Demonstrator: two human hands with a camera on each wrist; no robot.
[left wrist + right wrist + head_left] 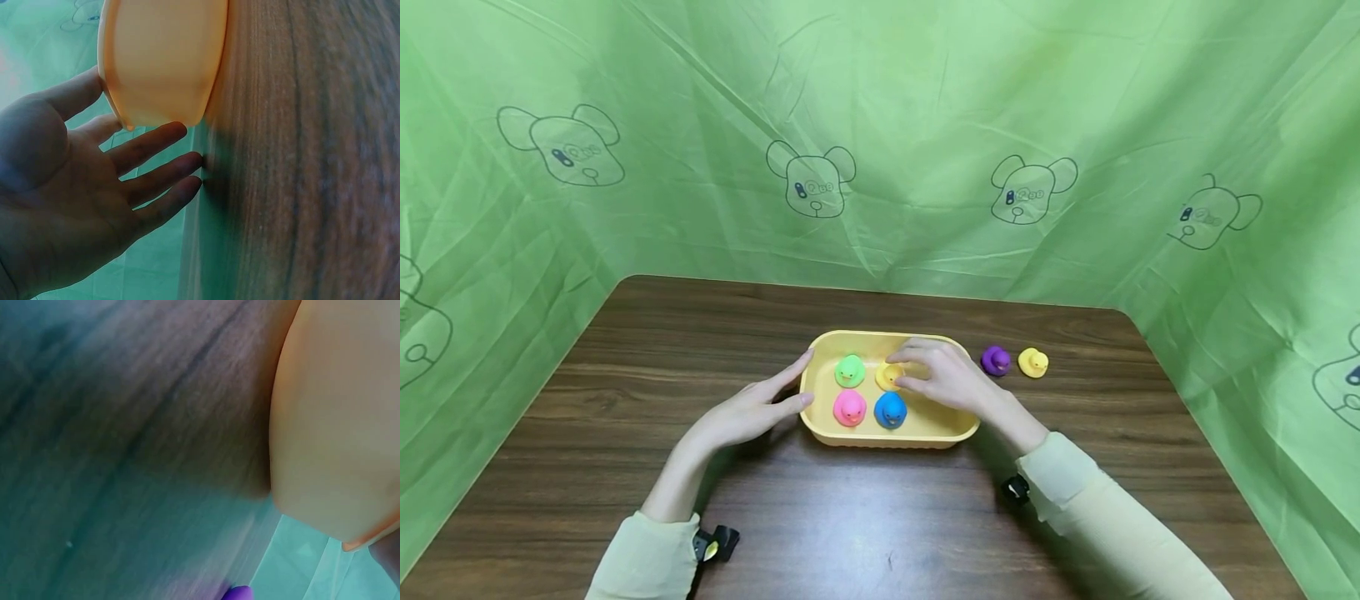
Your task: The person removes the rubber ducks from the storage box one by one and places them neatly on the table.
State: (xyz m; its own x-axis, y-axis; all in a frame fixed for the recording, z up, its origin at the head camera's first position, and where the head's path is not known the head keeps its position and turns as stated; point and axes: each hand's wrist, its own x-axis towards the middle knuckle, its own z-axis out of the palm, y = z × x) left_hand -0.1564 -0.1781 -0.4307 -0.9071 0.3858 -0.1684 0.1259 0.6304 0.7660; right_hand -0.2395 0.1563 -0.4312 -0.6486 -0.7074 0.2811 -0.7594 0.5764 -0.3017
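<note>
A shallow yellow plastic basket [865,439] sits on the wooden table. In it are a green rubber duck [850,372], a pink rubber duck [849,409], a blue rubber duck [891,411] and a yellow rubber duck [886,378]. Reaching over the basket's right side, my right hand [946,375] pinches the yellow duck between thumb and fingers. My left hand [748,414] touches the basket's left end, thumb and fingers spread. The left wrist view shows those fingers extended beside the basket wall [165,62]. Most of the right hand is out of the right wrist view.
Right of the basket, a purple rubber duck [996,361] and a second yellow rubber duck [1033,362] stand on the table [880,508]. Green fabric [917,242] printed with bear heads hangs around the back and sides.
</note>
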